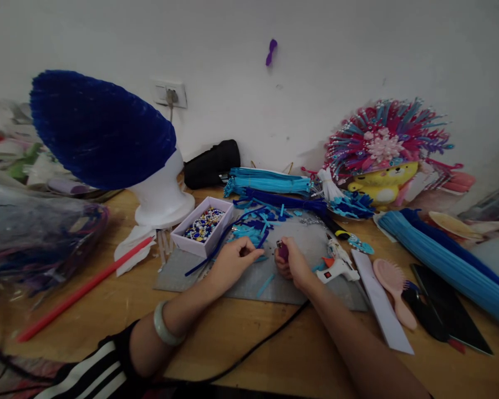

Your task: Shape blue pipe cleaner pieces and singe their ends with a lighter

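left hand (235, 265) hung over the grey mat (299, 233), its thumb bent in to meet the fingertips; i could not tell whether anything thin sat in that pinch. right hand (293, 265), at three o'clock from it and a little apart, was clenched round a small purple lighter (283, 252), whose metal top stuck out above the fist. taking the gap between the hands as the middle of the dial, a red stick (87, 288) lay out near nine o'clock. toward ten, a large dark blue headpiece (103, 127) sat on a white foam head (162, 199), and nearer in stood a lilac box (187, 244) of mixed beads (203, 224). at eleven a black case (212, 163) lay by the wall. close in, between eleven and twelve, cut blue pieces (251, 234) were scattered over the mat, and at twelve, beyond them, lay a light blue bundle (270, 182). a pink and red headdress (385, 141) rose between one and two. near three came a white glue gun (335, 274), then a pink hairbrush (393, 277) farther out.
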Available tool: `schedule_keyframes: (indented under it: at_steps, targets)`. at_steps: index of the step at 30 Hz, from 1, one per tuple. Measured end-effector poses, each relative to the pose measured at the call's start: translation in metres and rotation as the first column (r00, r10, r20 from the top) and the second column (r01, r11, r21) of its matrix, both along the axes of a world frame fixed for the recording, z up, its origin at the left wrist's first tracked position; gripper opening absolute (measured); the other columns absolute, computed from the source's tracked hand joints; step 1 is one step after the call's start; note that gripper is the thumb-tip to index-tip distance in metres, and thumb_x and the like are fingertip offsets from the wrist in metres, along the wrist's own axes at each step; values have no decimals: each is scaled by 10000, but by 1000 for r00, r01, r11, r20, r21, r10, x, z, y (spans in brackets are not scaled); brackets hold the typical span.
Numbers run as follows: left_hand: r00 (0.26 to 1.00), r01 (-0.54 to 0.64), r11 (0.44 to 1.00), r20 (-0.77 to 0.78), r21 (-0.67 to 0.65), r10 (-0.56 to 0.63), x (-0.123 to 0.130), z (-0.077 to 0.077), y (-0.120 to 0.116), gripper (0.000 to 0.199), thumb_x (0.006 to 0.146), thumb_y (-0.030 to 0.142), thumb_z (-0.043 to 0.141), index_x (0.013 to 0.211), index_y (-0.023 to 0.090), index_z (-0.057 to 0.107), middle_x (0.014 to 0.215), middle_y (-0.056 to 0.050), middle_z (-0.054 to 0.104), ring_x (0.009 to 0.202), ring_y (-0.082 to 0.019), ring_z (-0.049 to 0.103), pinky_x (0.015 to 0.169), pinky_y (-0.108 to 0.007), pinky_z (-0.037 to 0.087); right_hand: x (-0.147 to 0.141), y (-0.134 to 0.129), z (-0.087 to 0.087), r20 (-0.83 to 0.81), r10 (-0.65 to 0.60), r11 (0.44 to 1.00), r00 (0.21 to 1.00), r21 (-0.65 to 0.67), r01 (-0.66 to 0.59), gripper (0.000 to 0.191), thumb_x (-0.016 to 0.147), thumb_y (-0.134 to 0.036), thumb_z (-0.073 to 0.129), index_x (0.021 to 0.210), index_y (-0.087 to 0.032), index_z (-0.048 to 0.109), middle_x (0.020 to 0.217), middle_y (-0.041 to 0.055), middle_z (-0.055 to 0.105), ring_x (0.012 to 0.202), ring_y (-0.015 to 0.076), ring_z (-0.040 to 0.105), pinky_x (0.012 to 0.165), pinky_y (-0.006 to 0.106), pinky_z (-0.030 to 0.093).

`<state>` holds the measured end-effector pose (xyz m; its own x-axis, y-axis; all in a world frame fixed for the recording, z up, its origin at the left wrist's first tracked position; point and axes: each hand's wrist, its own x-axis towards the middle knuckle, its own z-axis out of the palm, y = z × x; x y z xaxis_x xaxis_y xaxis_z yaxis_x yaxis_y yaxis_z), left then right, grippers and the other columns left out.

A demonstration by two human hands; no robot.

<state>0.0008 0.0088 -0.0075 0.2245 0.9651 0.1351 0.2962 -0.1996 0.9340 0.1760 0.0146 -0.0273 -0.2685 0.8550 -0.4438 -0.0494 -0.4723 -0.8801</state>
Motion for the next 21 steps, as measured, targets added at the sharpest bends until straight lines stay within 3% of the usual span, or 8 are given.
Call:
schedule_keyframes:
  at_steps: [6,12,21]
  targets:
    - [998,52,998,-42,-19,-53,0,3,-1,279,734,384,624,572,208,479,575,42,502,599,-141,455,591,-268,351,-2,0,0,19,-83,996,996,-33,84,564,921,-607,238,496,-238,279,370,-69,184,348,62,71,322,186,71]
    - [991,89,996,-95,-22,-91,0,5,-3,261,739,377,620,582,207,499,582,41,510,600,-144,457,592,-272,348,0,2,3,-11,-16,995,1000,-97,15,574,930,-586,192,482,-240,289,366,-64,176,342,68,70,347,209,55]
    - [986,126,992,-110,5,-125,0,4,-3,261,757,386,596,593,213,489,574,43,507,593,-139,438,570,-255,352,1,1,0,18,18,999,1000,-31,-18,591,897,-699,262,522,-244,298,389,-75,166,356,74,84,339,209,65]
